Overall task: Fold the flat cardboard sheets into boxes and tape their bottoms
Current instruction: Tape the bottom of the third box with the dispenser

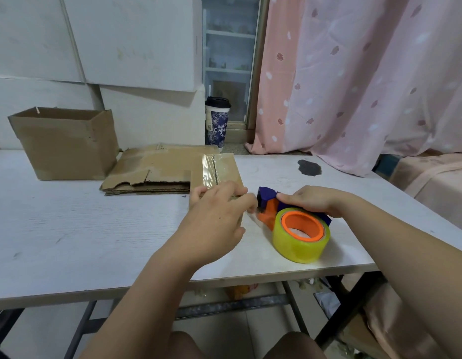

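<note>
While our right hand (311, 200) is curled round the handle of the tape dispenser (266, 216), its yellow tape roll (297, 247) lies close to the near edge of the table (69, 229). A careless pull toward us could drag it over that edge.

Just left of the dispenser, our left hand (217, 213) grips the small box (224, 169), thumb on one side and fingers curled over its top. Those fingertips sit right beside the dispenser's cutting end. We judge that to be the main hazard: a sharp twist to tear the tape could nick them, or the loose end could stick to skin instead of cardboard. The contact itself is blurred, so we cannot tell whether tape is stretched between the two.

A shiny tape strip (209, 169) already runs along the box seam. If our left hand loosens, the light box may slide and the strip could wrinkle or lift.

Beyond the dispenser and to its left lie the flat sheets (152, 172), not yet folded. Farther left stands a finished box (66, 146). A cup (217, 123) stands behind the table.
</note>
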A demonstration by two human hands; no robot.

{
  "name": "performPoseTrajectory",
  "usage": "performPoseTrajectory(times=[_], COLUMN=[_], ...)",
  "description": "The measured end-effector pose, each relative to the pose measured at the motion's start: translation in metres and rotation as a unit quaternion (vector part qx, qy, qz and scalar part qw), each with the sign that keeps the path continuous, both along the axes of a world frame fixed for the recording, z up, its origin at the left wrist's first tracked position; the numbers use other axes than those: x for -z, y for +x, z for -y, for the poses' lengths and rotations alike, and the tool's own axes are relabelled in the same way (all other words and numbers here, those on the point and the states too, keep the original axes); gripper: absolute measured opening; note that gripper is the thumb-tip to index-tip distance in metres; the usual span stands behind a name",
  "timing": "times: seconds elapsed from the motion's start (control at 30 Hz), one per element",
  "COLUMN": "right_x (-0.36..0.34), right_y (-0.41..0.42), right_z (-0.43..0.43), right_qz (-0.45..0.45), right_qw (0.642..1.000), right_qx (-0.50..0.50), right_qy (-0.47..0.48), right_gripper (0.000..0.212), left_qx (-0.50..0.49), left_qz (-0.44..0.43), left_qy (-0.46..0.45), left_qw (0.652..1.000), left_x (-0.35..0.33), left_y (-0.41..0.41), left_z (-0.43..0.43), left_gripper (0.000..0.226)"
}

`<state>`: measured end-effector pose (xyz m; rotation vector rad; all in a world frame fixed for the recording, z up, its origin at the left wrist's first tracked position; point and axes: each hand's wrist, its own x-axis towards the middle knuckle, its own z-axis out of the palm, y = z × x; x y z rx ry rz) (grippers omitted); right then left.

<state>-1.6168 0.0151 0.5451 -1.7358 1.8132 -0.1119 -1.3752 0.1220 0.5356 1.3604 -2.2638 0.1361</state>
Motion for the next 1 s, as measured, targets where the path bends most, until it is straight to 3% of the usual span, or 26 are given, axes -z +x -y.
performPoseTrajectory(times=[0.07, 0.13, 0.2, 0.27, 0.47, 0.6, 0.77, 0.87, 1.0], right_x=[0.0, 0.001, -0.002, -0.005, -0.01, -0.007, -0.003, -0.004, -0.004], right_y=[0.003, 0.012, 0.026, 0.04, 0.063, 0.072, 0.068, 0.07, 0.072], right_z=[-0.004, -0.008, -0.016, -0.026, -0.053, -0.06, -0.06, -0.063, -0.062], right_qz=[-0.013, 0.015, 0.064, 0.095, 0.181, 0.195, 0.173, 0.154, 0.137], right_qw=[0.998, 0.985, 0.954, 0.926, 0.9, 0.904, 0.909, 0.907, 0.904], right_qx=[-0.03, -0.044, -0.044, -0.074, -0.111, -0.145, -0.172, -0.188, -0.19], right_qy=[-0.056, -0.168, -0.291, -0.357, -0.381, -0.352, -0.337, -0.345, -0.359], right_gripper=[0.064, 0.048, 0.023, 0.017, 0.03, 0.04, 0.059, 0.051, 0.04], left_qx=[-0.003, -0.014, -0.027, -0.034, -0.04, -0.022, -0.021, -0.008, -0.038], left_qz=[-0.024, -0.039, -0.047, -0.052, -0.042, -0.039, -0.086, -0.103, -0.043], left_qy=[-0.002, -0.001, 0.004, 0.015, -0.001, -0.019, -0.067, -0.099, -0.189], left_qw=[1.0, 0.999, 0.999, 0.998, 0.998, 0.999, 0.994, 0.99, 0.98], left_x=[-0.004, -0.006, -0.006, -0.006, -0.004, -0.005, -0.008, -0.006, 0.001], left_y=[-0.002, -0.004, -0.005, -0.006, -0.005, 0.0, 0.003, 0.008, 0.019], left_z=[-0.002, -0.002, -0.001, 0.001, 0.007, 0.01, 0.007, 0.004, 0.0], left_gripper=[0.047, 0.055, 0.058, 0.064, 0.072, 0.073, 0.044, 0.028, 0.01])
